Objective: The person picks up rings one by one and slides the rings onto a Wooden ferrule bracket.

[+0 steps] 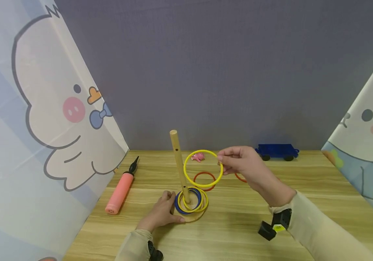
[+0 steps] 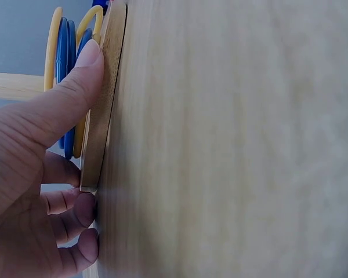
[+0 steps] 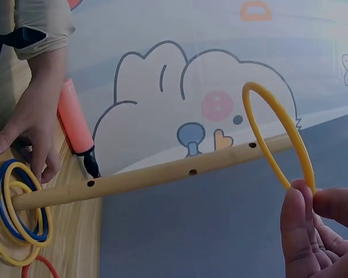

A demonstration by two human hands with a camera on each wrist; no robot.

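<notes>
A wooden post (image 1: 179, 159) stands upright on a round wooden base (image 1: 195, 217). Yellow rings (image 1: 207, 201) and blue rings (image 1: 177, 203) lie around its foot, one yellow ring hanging partly over the base. My left hand (image 1: 162, 214) holds the base's rim at the left, thumb in front and fingers behind; the left wrist view shows the thumb against the base (image 2: 107, 98). In my right hand (image 1: 243, 163), thumb and fingers pinch another yellow ring (image 3: 278, 130). That ring is raised beside the post's upper part, to its right, and looks apart from it.
A red ring (image 1: 205, 173) lies behind the base, and another red ring (image 1: 240, 177) is partly hidden by my right hand. A small pink toy (image 1: 198, 157) and a blue wheeled cart (image 1: 276, 150) sit at the back. A pink hand pump (image 1: 121, 192) lies left.
</notes>
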